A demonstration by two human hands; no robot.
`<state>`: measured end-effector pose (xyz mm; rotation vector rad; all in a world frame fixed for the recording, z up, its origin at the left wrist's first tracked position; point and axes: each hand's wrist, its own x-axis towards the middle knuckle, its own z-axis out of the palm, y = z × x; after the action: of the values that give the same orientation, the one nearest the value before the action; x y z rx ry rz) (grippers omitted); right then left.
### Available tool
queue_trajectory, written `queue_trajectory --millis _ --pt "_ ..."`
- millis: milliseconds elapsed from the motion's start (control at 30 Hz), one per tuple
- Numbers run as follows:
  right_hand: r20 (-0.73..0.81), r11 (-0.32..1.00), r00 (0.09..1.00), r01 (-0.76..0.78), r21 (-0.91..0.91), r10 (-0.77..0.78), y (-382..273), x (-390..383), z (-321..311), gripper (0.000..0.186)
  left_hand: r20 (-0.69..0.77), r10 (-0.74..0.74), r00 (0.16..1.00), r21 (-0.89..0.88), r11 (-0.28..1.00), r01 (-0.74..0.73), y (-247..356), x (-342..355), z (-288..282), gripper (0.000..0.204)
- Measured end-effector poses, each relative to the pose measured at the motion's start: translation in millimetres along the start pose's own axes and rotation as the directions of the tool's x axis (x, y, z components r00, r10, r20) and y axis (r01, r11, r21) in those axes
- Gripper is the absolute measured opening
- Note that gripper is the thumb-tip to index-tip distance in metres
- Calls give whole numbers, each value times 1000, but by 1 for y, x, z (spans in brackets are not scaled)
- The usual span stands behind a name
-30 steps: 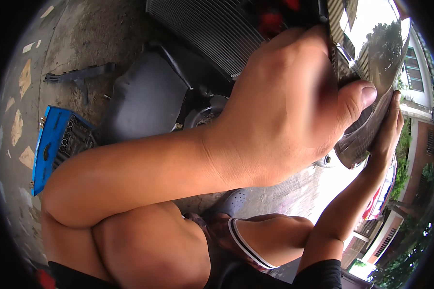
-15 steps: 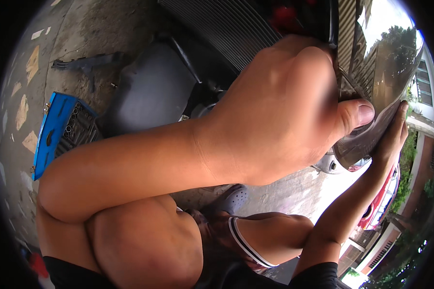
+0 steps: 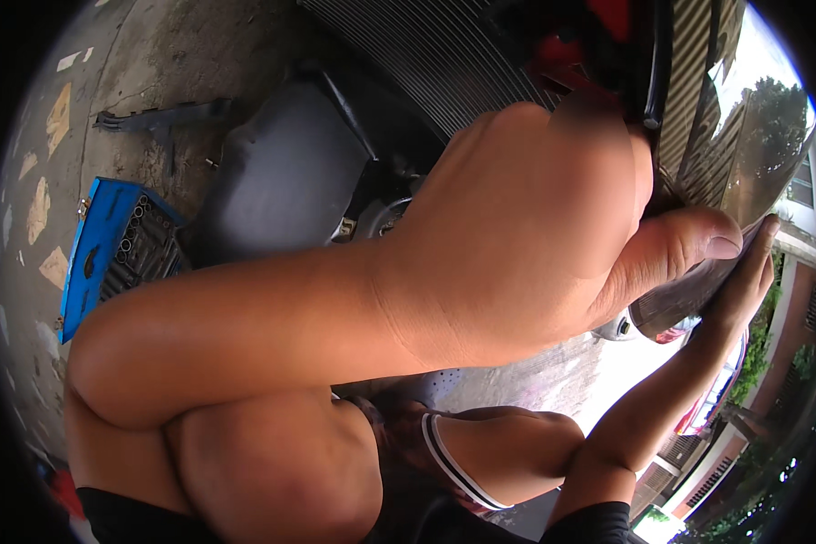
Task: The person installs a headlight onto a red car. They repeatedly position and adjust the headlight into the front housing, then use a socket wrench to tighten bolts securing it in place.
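Note:
My left hand (image 3: 517,236) reaches across the middle, very near the camera, with its back toward me. Its fingers curl away out of sight beside a glossy, curved panel (image 3: 754,163) that mirrors trees and sky. Whatever those fingers grip is hidden; the thumb sticks out toward the panel's inner edge. At the far right my right hand (image 3: 745,281) rests along the panel's outer side, fingers stretched out flat. A black rod-like edge (image 3: 655,82) and a red part (image 3: 562,54) show just above the left hand.
A black ribbed panel (image 3: 417,54) runs behind the left hand, next to a smooth black piece (image 3: 281,172). Left on the concrete floor stand an open blue toolbox (image 3: 109,236) with sockets and a black bracket (image 3: 163,118). A red car (image 3: 712,399) is at the right.
The left hand has shifted slightly down, and its thumb has slid right along the panel. The panel and the right hand have moved slightly right and down in view.

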<state>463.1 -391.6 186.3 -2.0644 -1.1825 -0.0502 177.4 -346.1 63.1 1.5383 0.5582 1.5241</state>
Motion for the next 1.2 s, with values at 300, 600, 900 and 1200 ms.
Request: queue_trajectory --millis 300,600,900,1200 --pt "-3 988 994 111 102 -112 8 6 5 78 259 -305 917 8 950 313 -14 -18 -62 48" --pt "205 521 574 813 -260 -793 -17 -118 31 104 32 -402 915 -324 862 390 -42 26 -72 32" --pt "98 717 746 661 -221 -658 -25 -117 5 98 -185 -227 956 -983 53 -177 -65 5 47 38" --pt "98 703 728 682 -201 -679 -25 -125 13 95 -163 -99 982 -937 326 -123 -42 5 40 38"
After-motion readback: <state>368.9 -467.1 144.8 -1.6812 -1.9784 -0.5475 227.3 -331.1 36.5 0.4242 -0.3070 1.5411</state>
